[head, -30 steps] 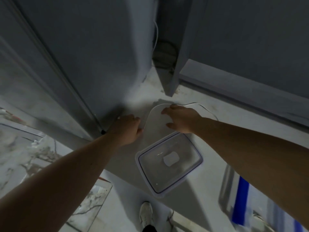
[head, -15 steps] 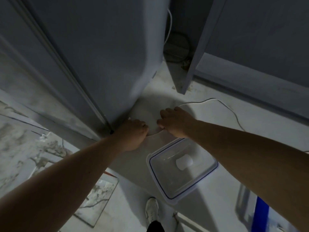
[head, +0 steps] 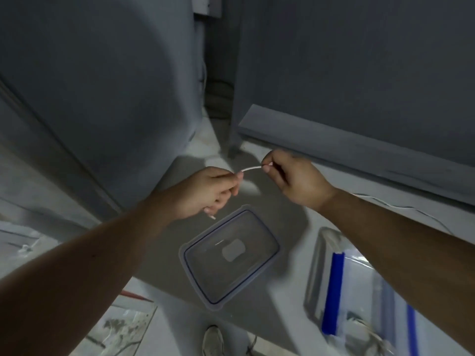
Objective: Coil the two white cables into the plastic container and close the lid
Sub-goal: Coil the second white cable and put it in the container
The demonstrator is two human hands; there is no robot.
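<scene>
A thin white cable runs in a short span between my two hands, lifted above the grey counter. My left hand is closed on one part of it, and a cable tip pokes out below the fist. My right hand pinches the cable between thumb and forefinger. Just below the hands lies a clear plastic container part with a blue seal line; whether it is the lid or the box I cannot tell. More white cable trails along the counter behind my right forearm.
A clear plastic piece with blue clips sits at the lower right. Grey cabinet doors rise behind the counter, and a large grey panel stands at the left. The counter's front edge drops to a marbled floor with my shoe.
Both hands rose off the counter with the white cable and now hold a short stretch between them. The view shifted, bringing the blue-clipped plastic piece in at the lower right.
</scene>
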